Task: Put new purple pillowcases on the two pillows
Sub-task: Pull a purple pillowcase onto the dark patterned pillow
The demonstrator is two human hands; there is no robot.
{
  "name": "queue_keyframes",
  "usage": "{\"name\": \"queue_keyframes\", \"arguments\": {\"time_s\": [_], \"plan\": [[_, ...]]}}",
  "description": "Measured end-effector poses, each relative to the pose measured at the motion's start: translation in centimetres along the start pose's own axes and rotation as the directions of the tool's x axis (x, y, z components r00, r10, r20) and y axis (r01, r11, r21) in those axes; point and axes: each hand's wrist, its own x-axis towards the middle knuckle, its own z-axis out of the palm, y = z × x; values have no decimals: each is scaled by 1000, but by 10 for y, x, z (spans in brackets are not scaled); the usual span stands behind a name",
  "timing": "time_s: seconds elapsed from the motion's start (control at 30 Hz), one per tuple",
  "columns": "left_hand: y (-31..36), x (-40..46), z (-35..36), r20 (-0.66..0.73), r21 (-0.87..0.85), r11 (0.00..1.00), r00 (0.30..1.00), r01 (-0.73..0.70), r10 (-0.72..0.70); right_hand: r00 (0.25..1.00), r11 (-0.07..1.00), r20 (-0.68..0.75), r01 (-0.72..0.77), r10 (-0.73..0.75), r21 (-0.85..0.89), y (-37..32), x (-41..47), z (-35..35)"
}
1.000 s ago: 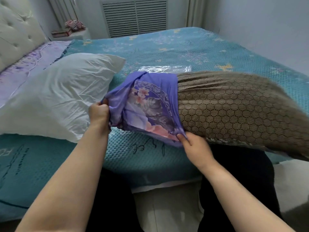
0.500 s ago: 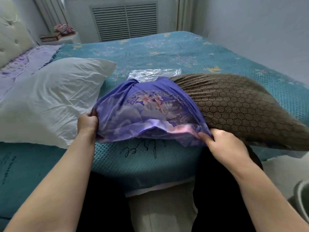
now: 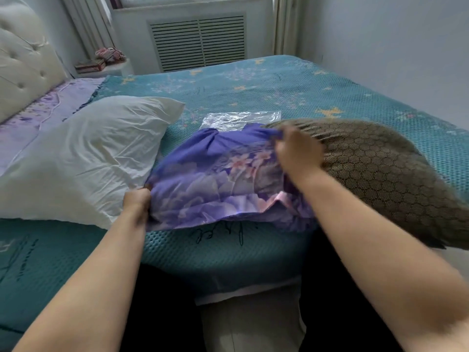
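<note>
1. On the bed (image 3: 279,80), covered with a teal spread, lies a brown pillow (image 3: 380,174) with a honeycomb pattern, its right end sticking out past the near edge of the mattress.
2. Over the left end of that pillow sits a purple pillowcase (image 3: 203,189) with a flower print, only part of the way on (most of the brown is bare).
3. Left hand (image 3: 137,200) has its fingers closed on the near left corner of the pillowcase, right beside the white pillow (image 3: 83,153).
4. Right hand (image 3: 297,148) is up on top of the brown pillow at the far edge of the purple cloth. It's blurry, and the fingers look curled into the fabric, but I can't tell for sure if they're really pinching it.
5. White pillow is bare, lying to the left on the bed, touching the purple cloth at its lower right corner.
6. Just behind the pillowcase there's a clear plastic bag (image 3: 241,119) flat on the spread.
7. Cream padded headboard (image 3: 22,59) is at far left.
</note>
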Motion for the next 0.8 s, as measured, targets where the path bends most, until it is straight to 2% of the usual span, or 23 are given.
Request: {"name": "queue_keyframes", "arguments": {"time_s": [0.07, 0.13, 0.2, 0.27, 0.33, 0.37, 0.47, 0.5, 0.53, 0.63, 0.7, 0.77, 0.8], "plan": [[0, 1, 1, 52, 15, 1000, 999, 6, -6, 989, 994, -93, -108, 111, 35, 41, 6, -17], [4, 10, 1, 141, 104, 993, 989, -61, 46, 990, 990, -62, -133, 130, -53, 59, 2, -23], [13, 20, -4, 217, 230, 967, 974, -111, 60, 1000, 980, 11, -25, 28, -197, 55, -3, -15], [27, 29, -10, 287, 210, 966, 954, -148, 84, 990, 954, 128, 101, -67, -284, 48, -1, -9], [46, 37, -9, 256, 100, 981, 957, -165, 135, 956, 945, 287, 148, -61, -293, 40, 8, -17], [58, 34, -3, 260, 102, 976, 952, -193, 161, 934, 940, 355, 159, -43, -303, 35, 14, -24], [76, 16, 30, 425, 191, 905, 863, -381, 274, 898, 883, 440, 216, -11, -418, 11, 35, -37], [78, 3, 41, 442, 235, 871, 845, -432, 300, 896, 862, 444, 229, -4, -452, 2, 44, -38], [78, -9, 49, 420, 285, 825, 837, -489, 351, 897, 854, 442, 231, -2, -466, -7, 54, -39], [86, -37, 54, 175, 478, 675, 814, -562, 554, 901, 893, 433, 223, -36, -391, -20, 89, -28], [94, -46, 52, 138, 488, 591, 725, -643, 675, 853, 939, 511, 255, -107, -229, -20, 107, -14], [99, -54, 49, 202, 448, 443, 571, -776, 796, 754, 981, 645, 192, -121, -40, -18, 107, 1], [100, -59, 49, 247, 433, 357, 490, -828, 836, 721, 990, 687, 141, -92, -16, -16, 104, 10]]}}
